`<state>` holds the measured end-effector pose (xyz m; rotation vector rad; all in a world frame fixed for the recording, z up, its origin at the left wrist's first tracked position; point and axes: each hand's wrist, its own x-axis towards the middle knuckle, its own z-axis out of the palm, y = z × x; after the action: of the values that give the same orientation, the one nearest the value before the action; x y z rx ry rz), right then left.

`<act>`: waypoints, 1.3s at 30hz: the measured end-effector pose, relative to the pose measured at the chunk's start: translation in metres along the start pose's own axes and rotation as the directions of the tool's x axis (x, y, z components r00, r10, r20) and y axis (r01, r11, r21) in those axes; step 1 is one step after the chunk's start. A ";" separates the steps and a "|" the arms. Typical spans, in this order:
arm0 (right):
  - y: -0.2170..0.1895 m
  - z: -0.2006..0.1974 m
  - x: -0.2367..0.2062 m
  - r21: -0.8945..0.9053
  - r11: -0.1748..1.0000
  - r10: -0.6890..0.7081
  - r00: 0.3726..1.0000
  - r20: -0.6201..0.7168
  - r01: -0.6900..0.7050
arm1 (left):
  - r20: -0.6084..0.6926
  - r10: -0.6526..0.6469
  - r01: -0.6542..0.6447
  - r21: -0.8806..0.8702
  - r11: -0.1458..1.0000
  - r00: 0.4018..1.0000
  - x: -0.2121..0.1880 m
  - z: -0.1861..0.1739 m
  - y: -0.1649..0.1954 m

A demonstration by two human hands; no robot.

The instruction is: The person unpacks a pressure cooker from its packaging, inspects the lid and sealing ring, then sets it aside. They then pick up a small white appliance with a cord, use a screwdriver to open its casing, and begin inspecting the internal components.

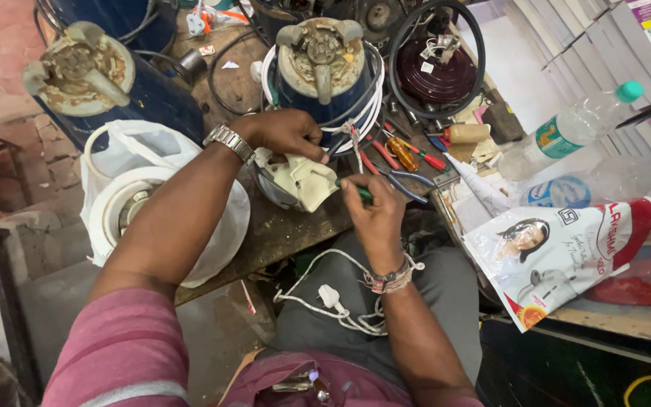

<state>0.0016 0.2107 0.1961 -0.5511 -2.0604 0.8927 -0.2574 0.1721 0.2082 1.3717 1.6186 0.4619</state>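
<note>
**Both hands on the cream housing**

My right hand point(374, 215) pinches a green-handled screwdriver point(357, 191), fingers closed narrow round it, its tip against the cream plastic housing point(299, 181). My left hand point(284, 134) clamps that housing from above at the edge of the wooden workbench point(280, 234). Just behind stands a blue motor unit point(324, 71) wrapped in white cord. Pliers point(404, 181) and screwdrivers lie right of it; a white plug point(331, 296) rests on my lap.
</note>
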 end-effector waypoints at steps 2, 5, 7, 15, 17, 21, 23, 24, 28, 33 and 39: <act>0.005 0.001 -0.002 0.005 1.000 0.004 1.000 -0.013 -0.004 | -0.010 -0.012 0.012 0.007 1.000 1.000 0.000 0.000 -0.001; 0.010 0.004 -0.003 0.002 1.000 -0.003 1.000 -0.023 0.003 | -0.004 0.008 -0.008 0.021 1.000 1.000 0.000 -0.001 -0.001; 0.011 0.006 -0.004 -0.008 1.000 0.013 1.000 -0.025 -0.013 | -0.015 0.000 0.001 0.045 0.999 1.000 0.000 -0.002 0.000; 0.005 0.003 -0.005 -0.160 0.982 -0.093 0.995 0.032 0.097 | -0.017 -0.013 0.014 0.038 0.999 1.000 0.000 0.000 0.002; 0.003 0.002 -0.006 -0.167 0.975 -0.138 0.989 0.059 0.146 | -0.018 -0.007 0.008 0.043 0.999 1.000 0.000 0.001 0.002; 0.002 0.002 -0.005 -0.163 0.973 -0.164 0.986 0.024 0.166 | -0.009 0.007 -0.007 0.015 1.000 1.000 0.001 0.001 0.001; 0.004 0.001 -0.005 -0.208 0.975 -0.064 0.996 0.068 0.077 | -0.011 0.001 -0.001 0.002 1.000 1.000 0.001 0.001 0.000; 0.005 -0.001 -0.006 -0.265 0.964 0.040 0.992 0.123 -0.006 | -0.015 -0.004 0.004 0.003 1.000 1.000 0.001 0.001 0.000; 0.004 -0.003 -0.009 -0.210 0.978 0.029 0.986 0.166 0.007 | -0.016 -0.001 0.001 0.005 1.000 1.000 0.002 0.001 -0.003; -0.005 -0.007 -0.006 -0.059 0.961 -0.254 0.948 0.189 0.270 | -0.033 0.042 -0.040 0.054 0.998 0.999 0.004 0.001 -0.005; -0.012 -0.017 -0.004 -0.124 0.990 -0.025 0.963 0.270 0.060 | -0.027 0.010 -0.008 0.051 0.999 1.000 0.005 0.001 -0.003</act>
<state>0.0167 0.2068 0.2099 -0.4734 -2.3802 0.8482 -0.2576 0.1754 0.2037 1.4168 1.6573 0.4496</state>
